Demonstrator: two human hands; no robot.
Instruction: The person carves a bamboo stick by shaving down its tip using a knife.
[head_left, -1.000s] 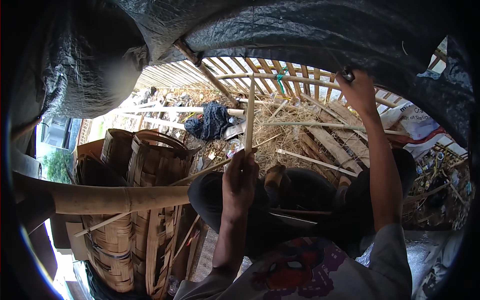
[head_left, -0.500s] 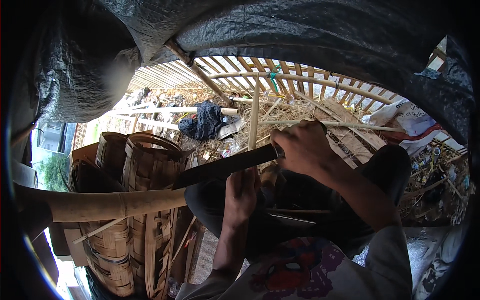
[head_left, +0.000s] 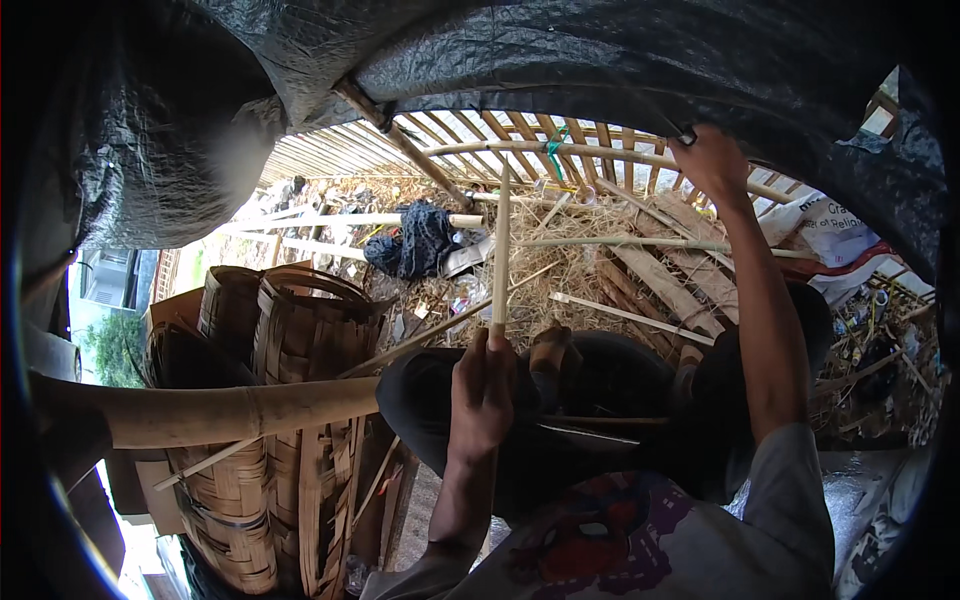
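My left hand (head_left: 482, 392) is closed around the lower end of a pale bamboo strip (head_left: 502, 245), which stands upright above the fist and narrows at its top. Up at the far right, my right hand (head_left: 716, 165) is raised with the arm stretched out. It grips the machete (head_left: 687, 137); only a bit near the handle shows, and the dark blade is lost against the black tarp. The two hands are well apart, and the machete is away from the strip.
A thick bamboo pole (head_left: 200, 412) crosses at left, over woven bamboo baskets (head_left: 285, 340). Black tarp (head_left: 560, 60) hangs overhead. Beyond are a slatted bamboo fence (head_left: 620, 150), straw, flat wood pieces (head_left: 665, 285), a dark cloth (head_left: 415, 240) and a white sack (head_left: 830, 235).
My right hand has lifted the machete from across the strip, up and to the right. My left hand keeps its hold on the bamboo strip, nearly in place.
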